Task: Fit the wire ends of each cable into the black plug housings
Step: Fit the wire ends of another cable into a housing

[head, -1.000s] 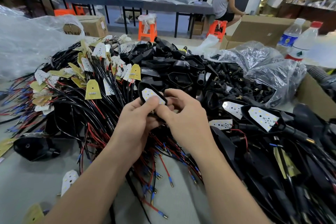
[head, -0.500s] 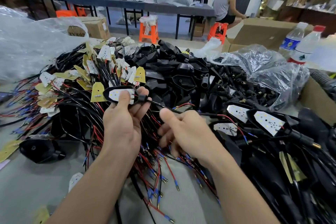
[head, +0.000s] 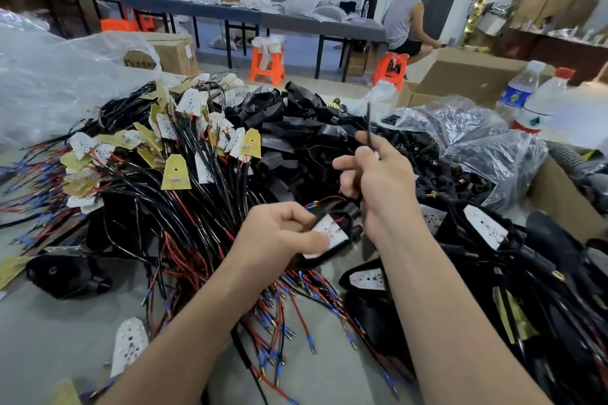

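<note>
Gripping housing point(head: 329, 237), left hand point(head: 279, 233) sits below right hand point(head: 381, 181) pinching cable point(head: 369, 122)

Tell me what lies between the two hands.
Head view: the black housing with its white board, in the left hand, and a red wire; the right hand pinches a black cable.

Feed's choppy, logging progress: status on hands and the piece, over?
Left hand grips black housing with white board. Right hand pinches a black cable, held upright. Wire pile beneath, nothing blocking.
</note>
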`<action>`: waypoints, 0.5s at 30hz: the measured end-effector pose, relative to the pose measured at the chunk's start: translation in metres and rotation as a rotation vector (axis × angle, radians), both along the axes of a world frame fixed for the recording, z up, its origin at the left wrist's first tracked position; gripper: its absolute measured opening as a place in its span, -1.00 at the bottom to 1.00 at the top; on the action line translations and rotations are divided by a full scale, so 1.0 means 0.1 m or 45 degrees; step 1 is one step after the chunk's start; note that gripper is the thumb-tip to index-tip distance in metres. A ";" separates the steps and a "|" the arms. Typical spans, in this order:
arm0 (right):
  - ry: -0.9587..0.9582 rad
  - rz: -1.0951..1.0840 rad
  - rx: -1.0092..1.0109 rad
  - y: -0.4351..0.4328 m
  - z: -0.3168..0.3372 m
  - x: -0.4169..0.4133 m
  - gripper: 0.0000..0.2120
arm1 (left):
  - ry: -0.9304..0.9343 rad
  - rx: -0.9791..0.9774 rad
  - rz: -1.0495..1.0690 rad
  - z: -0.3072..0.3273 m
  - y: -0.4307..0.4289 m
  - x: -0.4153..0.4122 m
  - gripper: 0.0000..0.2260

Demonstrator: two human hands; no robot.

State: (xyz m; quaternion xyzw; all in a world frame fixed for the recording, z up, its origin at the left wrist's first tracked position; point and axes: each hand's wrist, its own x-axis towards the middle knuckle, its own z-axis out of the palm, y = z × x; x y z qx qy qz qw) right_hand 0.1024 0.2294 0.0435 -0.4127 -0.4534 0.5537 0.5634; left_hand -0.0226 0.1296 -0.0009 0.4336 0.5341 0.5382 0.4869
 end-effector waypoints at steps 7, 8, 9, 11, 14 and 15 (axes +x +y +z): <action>-0.229 0.187 -0.126 -0.32 -0.23 0.13 -0.72 | 0.093 -0.068 -0.058 0.05 0.06 0.07 -0.44; -0.258 0.232 -0.119 -0.39 -0.30 0.12 -0.72 | 0.046 0.016 0.113 0.00 0.06 0.06 -0.50; -0.310 0.274 -0.107 -0.46 -0.37 0.11 -0.71 | 0.008 0.064 0.256 -0.06 0.06 0.03 -0.60; -0.454 0.338 -0.073 -0.54 -0.49 0.09 -0.70 | -0.069 0.082 0.381 -0.13 0.13 0.02 -0.76; -0.655 0.437 -0.003 -0.59 -0.55 0.12 -0.76 | -0.144 0.150 0.453 -0.13 0.18 -0.02 -0.80; -0.699 0.457 0.002 -0.60 -0.56 0.14 -0.77 | -0.176 0.174 0.500 -0.14 0.18 -0.05 -0.79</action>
